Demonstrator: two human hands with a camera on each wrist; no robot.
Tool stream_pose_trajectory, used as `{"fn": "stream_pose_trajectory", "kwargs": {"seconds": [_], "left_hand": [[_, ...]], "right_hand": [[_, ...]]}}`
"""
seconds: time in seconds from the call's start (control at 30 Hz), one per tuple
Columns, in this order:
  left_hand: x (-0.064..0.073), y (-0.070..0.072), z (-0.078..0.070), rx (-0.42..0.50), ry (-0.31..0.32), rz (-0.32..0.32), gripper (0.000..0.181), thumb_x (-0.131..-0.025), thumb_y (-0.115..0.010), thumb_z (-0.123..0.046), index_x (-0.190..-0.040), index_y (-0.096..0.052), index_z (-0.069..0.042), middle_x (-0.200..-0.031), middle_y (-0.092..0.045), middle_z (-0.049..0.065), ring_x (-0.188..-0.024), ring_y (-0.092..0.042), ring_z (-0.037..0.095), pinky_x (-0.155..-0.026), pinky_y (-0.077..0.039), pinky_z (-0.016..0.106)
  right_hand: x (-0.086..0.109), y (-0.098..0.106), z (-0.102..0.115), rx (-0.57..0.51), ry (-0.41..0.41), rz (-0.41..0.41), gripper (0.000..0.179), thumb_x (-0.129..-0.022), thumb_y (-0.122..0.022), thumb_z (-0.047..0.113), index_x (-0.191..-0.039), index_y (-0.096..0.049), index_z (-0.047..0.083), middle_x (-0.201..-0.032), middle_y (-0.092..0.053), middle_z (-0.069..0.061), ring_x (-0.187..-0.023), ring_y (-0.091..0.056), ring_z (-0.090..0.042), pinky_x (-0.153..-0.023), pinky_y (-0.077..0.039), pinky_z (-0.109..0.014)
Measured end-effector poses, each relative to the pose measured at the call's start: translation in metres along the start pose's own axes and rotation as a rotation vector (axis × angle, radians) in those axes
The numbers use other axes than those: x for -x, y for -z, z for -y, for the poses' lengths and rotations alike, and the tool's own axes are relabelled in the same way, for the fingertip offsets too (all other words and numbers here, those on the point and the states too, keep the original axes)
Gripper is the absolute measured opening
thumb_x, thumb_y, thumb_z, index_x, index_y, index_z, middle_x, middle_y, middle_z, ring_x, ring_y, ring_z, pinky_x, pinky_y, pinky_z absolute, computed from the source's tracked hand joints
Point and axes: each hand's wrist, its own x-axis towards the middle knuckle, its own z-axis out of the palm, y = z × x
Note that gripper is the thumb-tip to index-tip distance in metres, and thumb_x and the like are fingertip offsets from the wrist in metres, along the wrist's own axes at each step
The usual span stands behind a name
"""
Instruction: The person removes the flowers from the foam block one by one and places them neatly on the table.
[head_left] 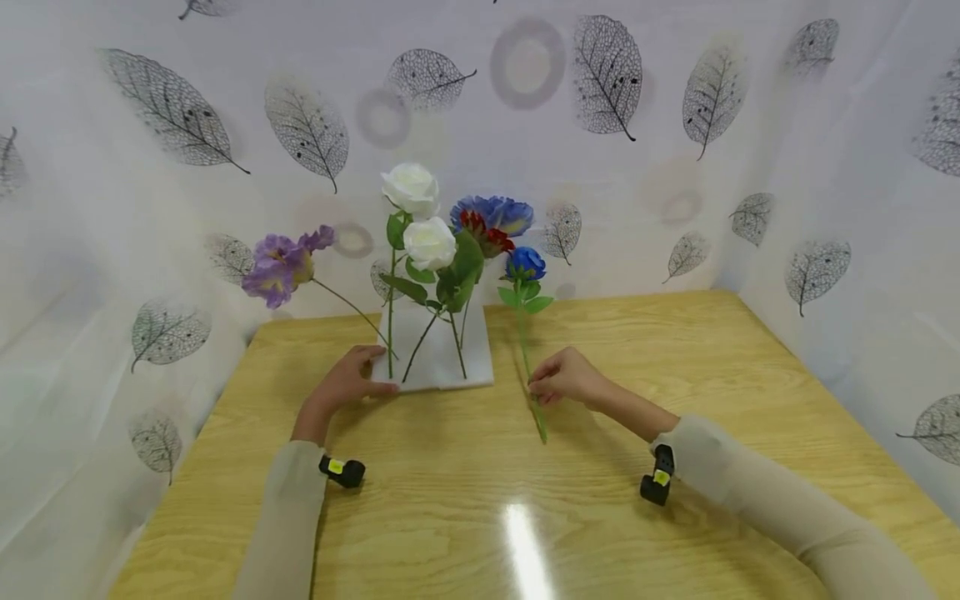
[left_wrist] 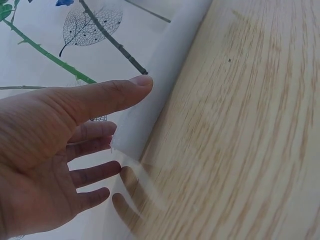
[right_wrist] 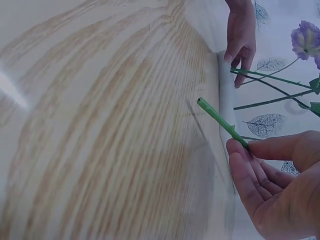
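In the head view, my right hand (head_left: pixel 572 377) pinches the green stem of a blue artificial rose (head_left: pixel 527 263) between thumb and fingertips. The bloom points up and away, and the cut stem end (right_wrist: pixel 214 116) sticks out past the fingers in the right wrist view. My left hand (head_left: pixel 347 382) is at the left front corner of a white foam block (head_left: pixel 474 360). Its thumb lies along the front edge, with the other fingers fairly straight by the left end. White roses (head_left: pixel 430 243), a purple flower (head_left: pixel 274 268) and red and blue blooms (head_left: pixel 501 215) rise from the block.
A wood-grain table (head_left: pixel 637 358) carries the block near its back edge. Behind and at the sides hangs a pale curtain (head_left: pixel 465 133) with a leaf print. The purple flower leans far out to the left.
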Motion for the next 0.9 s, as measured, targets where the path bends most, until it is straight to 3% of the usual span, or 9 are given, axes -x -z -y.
{"fn": "stream_pose_trajectory", "kwargs": {"seconds": [0.23,0.9], "left_hand": [[0.0,0.002,0.0,0.006,0.007,0.008,0.093,-0.086,-0.084,-0.037,-0.157,-0.035,-0.001,-0.159,-0.031,0.027,-0.145,-0.033,0.048,-0.119,-0.031,0.064],[0.0,0.001,-0.001,-0.002,-0.007,0.004,0.091,-0.086,-0.083,-0.034,-0.156,-0.036,0.0,-0.16,-0.03,0.027,-0.145,-0.033,0.049,-0.119,-0.03,0.065]], "right_hand": [[-0.006,-0.003,-0.003,0.01,-0.067,0.026,0.016,-0.091,-0.073,0.003,-0.101,-0.076,-0.009,-0.084,-0.078,-0.016,-0.067,-0.073,-0.016,-0.065,-0.064,-0.033],[-0.011,-0.01,-0.009,-0.05,-0.106,0.118,0.019,-0.091,-0.073,0.003,-0.103,-0.074,-0.011,-0.08,-0.077,-0.011,-0.067,-0.074,-0.017,-0.069,-0.065,-0.034]]}}
